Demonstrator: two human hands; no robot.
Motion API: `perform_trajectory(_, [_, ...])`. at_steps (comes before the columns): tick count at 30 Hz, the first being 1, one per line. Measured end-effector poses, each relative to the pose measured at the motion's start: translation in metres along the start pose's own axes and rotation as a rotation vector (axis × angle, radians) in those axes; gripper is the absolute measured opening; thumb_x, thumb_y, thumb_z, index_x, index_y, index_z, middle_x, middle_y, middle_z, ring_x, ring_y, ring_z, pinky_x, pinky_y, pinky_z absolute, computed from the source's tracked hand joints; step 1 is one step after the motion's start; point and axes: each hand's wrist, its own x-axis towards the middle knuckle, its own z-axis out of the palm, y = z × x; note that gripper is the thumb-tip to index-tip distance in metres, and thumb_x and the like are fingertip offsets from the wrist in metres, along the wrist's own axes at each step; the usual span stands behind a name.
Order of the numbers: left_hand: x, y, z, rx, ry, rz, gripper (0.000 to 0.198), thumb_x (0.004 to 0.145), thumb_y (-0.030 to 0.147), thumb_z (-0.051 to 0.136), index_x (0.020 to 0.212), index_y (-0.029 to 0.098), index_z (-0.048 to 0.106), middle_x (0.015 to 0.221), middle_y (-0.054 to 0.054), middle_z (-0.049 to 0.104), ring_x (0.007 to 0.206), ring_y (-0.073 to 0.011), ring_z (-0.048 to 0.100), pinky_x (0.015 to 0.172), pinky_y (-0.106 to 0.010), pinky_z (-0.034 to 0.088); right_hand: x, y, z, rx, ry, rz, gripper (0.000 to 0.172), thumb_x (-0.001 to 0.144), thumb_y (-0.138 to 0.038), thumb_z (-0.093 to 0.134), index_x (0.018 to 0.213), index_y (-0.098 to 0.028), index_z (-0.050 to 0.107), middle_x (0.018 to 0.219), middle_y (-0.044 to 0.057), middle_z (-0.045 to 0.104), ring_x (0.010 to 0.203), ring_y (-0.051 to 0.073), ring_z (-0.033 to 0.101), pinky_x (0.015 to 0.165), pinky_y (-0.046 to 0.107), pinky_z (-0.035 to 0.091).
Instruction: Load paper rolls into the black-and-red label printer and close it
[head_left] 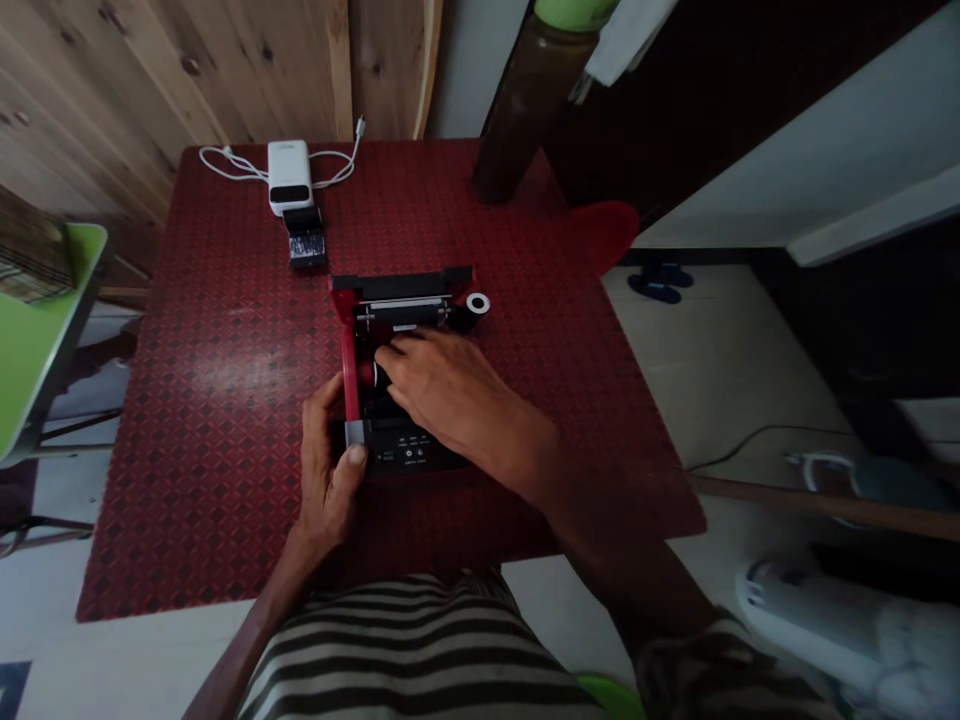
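- Red patterned bench [217,420] under everything
- Red-and-black device [401,285] near the bench's middle, top open
- White power bank [289,177] beyond it, cable attached
- Left hand [326,470], grip clamped on the device's near left corner
- Right hand [450,385] over the device, touching a black part [381,376] inside; cannot tell whether its grip is clamped
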Motion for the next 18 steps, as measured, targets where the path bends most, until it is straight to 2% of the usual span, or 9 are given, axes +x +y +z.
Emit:
perform_trajectory(3, [0.001,0.002,0.002,-0.017,0.024,-0.004,0.071,0.121,0.066,0.054,0.181,0.028,0.055,0.171,-0.017,0.065,0.155,-0.0393,0.064,0.131,-0.062,0.052,-0.020,-0.003,-0.003,0.005,0.149,0.005,0.026,0.116,-0.006,0.062,0.124,-0.015,0.085,0.117,0.016,0.089,0.113,0.032,0.083,0.092,0.041,0.062])
perform_trajectory(5, [0.002,0.003,0.002,-0.025,0.038,-0.007,0.071,0.120,0.066,0.056,0.179,0.027,0.058,0.169,-0.016,0.067,0.153,-0.0391,0.065,0.129,-0.061,0.053,-0.042,0.004,-0.004,0.094,0.333,-0.012,0.020,0.115,-0.009,0.068,0.119,-0.017,0.085,0.112,0.013,0.089,0.110,0.030,0.083,0.095,0.042,0.064])
perform_trajectory(8, [0.002,0.005,0.002,-0.025,0.033,-0.022,0.072,0.119,0.068,0.057,0.179,0.027,0.058,0.165,-0.017,0.069,0.148,-0.0389,0.068,0.126,-0.061,0.056,-0.080,0.030,0.003,0.358,0.652,0.017,0.016,0.109,-0.017,0.082,0.124,-0.024,0.086,0.115,0.006,0.091,0.107,0.027,0.083,0.100,0.043,0.066])
perform_trajectory(10, [0.003,0.004,0.002,-0.013,0.033,-0.028,0.073,0.119,0.070,0.056,0.178,0.027,0.059,0.165,-0.016,0.069,0.148,-0.0394,0.068,0.125,-0.060,0.056,-0.102,0.052,0.018,0.552,0.816,0.130,0.025,0.103,-0.024,0.092,0.127,-0.030,0.087,0.117,0.001,0.092,0.104,0.025,0.083,0.099,0.044,0.067])
perform_trajectory(11, [0.003,0.004,0.002,-0.008,0.041,-0.027,0.073,0.119,0.070,0.057,0.178,0.028,0.060,0.165,-0.016,0.069,0.147,-0.0394,0.069,0.125,-0.060,0.056,-0.110,0.062,0.030,0.651,0.855,0.209,0.028,0.099,-0.027,0.095,0.126,-0.033,0.088,0.116,0.000,0.092,0.102,0.025,0.083,0.097,0.044,0.068])
perform_trajectory(12, [0.003,0.004,0.002,-0.008,0.052,-0.024,0.072,0.118,0.071,0.057,0.177,0.028,0.061,0.164,-0.016,0.070,0.147,-0.0391,0.069,0.124,-0.059,0.056,-0.116,0.071,0.043,0.754,0.878,0.294,0.028,0.098,-0.031,0.096,0.125,-0.033,0.089,0.115,0.000,0.092,0.101,0.025,0.084,0.094,0.044,0.069])
perform_trajectory(14, [0.004,0.003,0.003,-0.021,0.066,-0.020,0.071,0.118,0.070,0.058,0.176,0.029,0.062,0.163,-0.014,0.071,0.146,-0.0385,0.070,0.123,-0.057,0.056,-0.121,0.082,0.073,0.952,0.830,0.421,0.031,0.094,-0.038,0.097,0.124,-0.033,0.089,0.116,0.001,0.092,0.103,0.025,0.085,0.094,0.044,0.070])
perform_trajectory(18, [0.005,-0.002,0.002,-0.031,0.063,-0.010,0.072,0.116,0.071,0.061,0.175,0.030,0.064,0.161,-0.013,0.072,0.145,-0.0382,0.070,0.122,-0.055,0.056,-0.113,0.082,0.120,1.142,0.689,0.451,0.030,0.090,-0.039,0.092,0.119,-0.030,0.089,0.118,0.004,0.094,0.110,0.027,0.088,0.102,0.045,0.072])
